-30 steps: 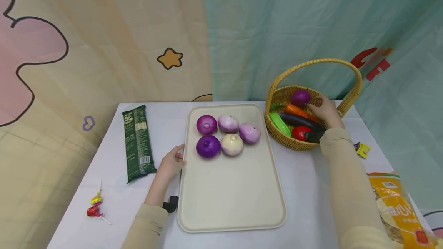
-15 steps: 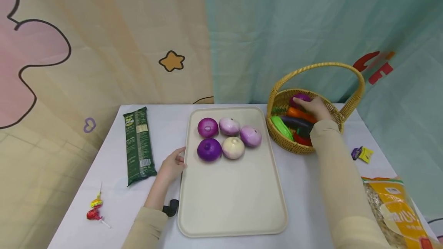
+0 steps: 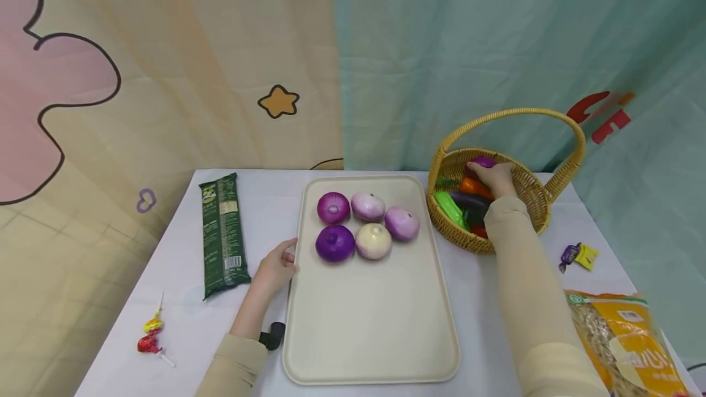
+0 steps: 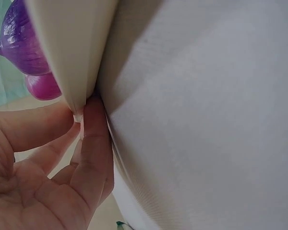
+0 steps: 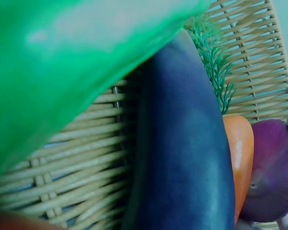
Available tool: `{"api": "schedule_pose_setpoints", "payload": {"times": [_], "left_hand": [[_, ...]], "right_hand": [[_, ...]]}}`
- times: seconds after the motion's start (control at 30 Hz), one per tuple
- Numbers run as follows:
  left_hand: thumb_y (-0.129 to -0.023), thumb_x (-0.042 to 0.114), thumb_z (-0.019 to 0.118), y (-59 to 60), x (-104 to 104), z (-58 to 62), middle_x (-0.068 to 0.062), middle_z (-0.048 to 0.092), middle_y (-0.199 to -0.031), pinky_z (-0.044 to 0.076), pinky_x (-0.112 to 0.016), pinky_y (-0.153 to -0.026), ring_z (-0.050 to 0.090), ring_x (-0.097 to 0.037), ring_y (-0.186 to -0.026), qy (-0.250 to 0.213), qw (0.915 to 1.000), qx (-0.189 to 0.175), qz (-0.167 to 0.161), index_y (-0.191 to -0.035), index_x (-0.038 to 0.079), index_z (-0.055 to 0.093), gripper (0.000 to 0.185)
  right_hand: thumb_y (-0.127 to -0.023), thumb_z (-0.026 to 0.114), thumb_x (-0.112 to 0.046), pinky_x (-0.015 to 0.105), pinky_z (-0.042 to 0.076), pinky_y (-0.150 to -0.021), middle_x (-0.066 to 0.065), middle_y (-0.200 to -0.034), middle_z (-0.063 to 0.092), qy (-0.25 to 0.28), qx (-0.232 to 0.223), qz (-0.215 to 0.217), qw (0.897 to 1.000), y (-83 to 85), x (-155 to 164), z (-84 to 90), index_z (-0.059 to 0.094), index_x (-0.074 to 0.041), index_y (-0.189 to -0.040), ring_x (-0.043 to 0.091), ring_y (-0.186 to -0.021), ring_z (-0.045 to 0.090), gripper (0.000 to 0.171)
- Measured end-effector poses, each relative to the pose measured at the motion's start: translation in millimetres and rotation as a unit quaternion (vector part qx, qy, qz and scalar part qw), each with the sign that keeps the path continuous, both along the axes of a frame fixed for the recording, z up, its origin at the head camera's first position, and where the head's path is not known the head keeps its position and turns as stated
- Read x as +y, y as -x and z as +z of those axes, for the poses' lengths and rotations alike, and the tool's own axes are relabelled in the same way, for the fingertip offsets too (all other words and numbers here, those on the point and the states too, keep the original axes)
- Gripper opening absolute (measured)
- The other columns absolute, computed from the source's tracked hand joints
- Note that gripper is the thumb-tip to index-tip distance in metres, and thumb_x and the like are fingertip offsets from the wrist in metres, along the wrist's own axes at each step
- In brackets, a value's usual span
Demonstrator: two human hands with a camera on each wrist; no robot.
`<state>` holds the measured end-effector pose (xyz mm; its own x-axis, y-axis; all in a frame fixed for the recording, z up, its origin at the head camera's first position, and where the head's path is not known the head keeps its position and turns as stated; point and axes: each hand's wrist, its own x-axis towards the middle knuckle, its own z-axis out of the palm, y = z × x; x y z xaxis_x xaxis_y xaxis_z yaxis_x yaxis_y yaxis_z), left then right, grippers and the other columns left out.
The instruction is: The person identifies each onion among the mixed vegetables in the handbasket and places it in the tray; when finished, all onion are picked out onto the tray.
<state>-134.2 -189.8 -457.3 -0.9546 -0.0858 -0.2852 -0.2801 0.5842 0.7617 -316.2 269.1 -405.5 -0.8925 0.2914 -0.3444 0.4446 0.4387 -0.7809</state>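
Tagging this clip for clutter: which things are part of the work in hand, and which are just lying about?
In use:
right hand on the purple onion
basket
tray, its edge held by the left hand
five onions on the tray

Lying about:
green packet
lollipop
sweets
orange bag

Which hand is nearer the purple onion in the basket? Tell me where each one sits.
Right. The right hand reaches into the basket and rests on the purple onion. The left hand is far off, pinching the tray's left edge.
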Motion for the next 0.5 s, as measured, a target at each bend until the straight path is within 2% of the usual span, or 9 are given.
{"api": "schedule_pose_setpoints", "payload": {"times": [0.13, 0.17, 0.33, 0.4, 0.5], "left_hand": [[-0.086, -0.004, 0.059, -1.3, 1, -0.2, -0.014, 0.060, -0.101, 0.049, -0.026, -0.071, 0.059, -0.020, -0.088, 0.005, 1.0000, -0.001, -0.003, -0.147, 0.002, 0.043, 0.063], [-0.086, -0.004, 0.059, -1.6, 1, 0.2, -0.014, 0.060, -0.101, 0.049, -0.026, -0.071, 0.059, -0.020, -0.088, 0.007, 1.0000, -0.001, -0.003, -0.147, 0.003, 0.043, 0.063], [-0.087, -0.003, 0.059, -1.7, 0, 2.4, -0.014, 0.060, -0.102, 0.049, -0.027, -0.072, 0.059, -0.021, -0.090, 0.013, 0.9999, -0.004, -0.005, -0.147, 0.003, 0.042, 0.063], [-0.087, -0.003, 0.059, -1.0, 0, 3.1, -0.014, 0.060, -0.103, 0.049, -0.027, -0.072, 0.059, -0.021, -0.090, 0.013, 0.9999, -0.006, -0.007, -0.148, 0.004, 0.042, 0.063], [-0.087, -0.003, 0.059, 0.6, 0, 4.4, -0.014, 0.060, -0.104, 0.049, -0.027, -0.072, 0.059, -0.021, -0.091, 0.013, 0.9998, -0.005, -0.012, -0.148, 0.004, 0.041, 0.064]], "right_hand": [[-0.088, 0.057, -0.055, 0.044, 0.004, -0.124, 0.027, -0.157, -0.023, 0.039, 0.006, -0.032, 0.999, -3.5, 0, 2.2, -0.037, 0.000, -0.143, 0.038, -0.150, -0.010, 0.122], [-0.088, 0.058, -0.054, 0.043, 0.007, -0.124, 0.025, -0.157, -0.025, 0.054, 0.007, -0.037, 0.998, -4.6, -1, 4.3, -0.037, -0.001, -0.144, 0.036, -0.151, -0.010, 0.122], [-0.091, 0.062, -0.044, 0.037, 0.025, -0.120, 0.020, -0.160, -0.015, 0.142, 0.020, -0.036, 0.989, -15.3, -4, 24.5, -0.038, -0.005, -0.144, 0.029, -0.151, 0.011, 0.120], [-0.091, 0.063, -0.043, 0.036, 0.030, -0.118, 0.022, -0.160, -0.006, 0.139, 0.026, -0.019, 0.990, -23.8, -5, 34.5, -0.035, -0.003, -0.145, 0.029, -0.149, 0.019, 0.119], [-0.090, 0.063, -0.047, 0.040, 0.032, -0.117, 0.026, -0.159, 0.002, 0.100, 0.038, 0.015, 0.994, -43.8, -9, 47.0, -0.023, 0.000, -0.149, 0.034, -0.145, 0.026, 0.114]]}}
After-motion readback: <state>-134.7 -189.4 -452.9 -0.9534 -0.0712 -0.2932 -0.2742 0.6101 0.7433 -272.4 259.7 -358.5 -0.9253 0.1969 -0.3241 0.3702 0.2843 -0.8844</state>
